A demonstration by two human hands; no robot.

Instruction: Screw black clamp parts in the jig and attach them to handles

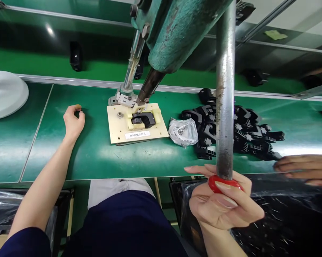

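Note:
My right hand (227,207) is wrapped around the red knob (213,184) at the lower end of a long metal lever (225,107). The lever belongs to a green hand press (182,39). Under the press's dark ram (151,84) sits a cream fixture plate (115,125) with a printed label. A black plastic part (150,119) lies in the plate's nest, its top partly hidden near the ram tip. To the left of the plate, my left hand (73,121) rests on the green table with curled fingers. Whether something small is between its fingertips cannot be made out.
Right of the fixture lie a clear plastic bag (183,132) of small metal pieces and a heap of black parts (238,132). Another person's hand (305,167) is at the right table edge. A lined bin (281,221) stands below; a white round base (9,94) is at left.

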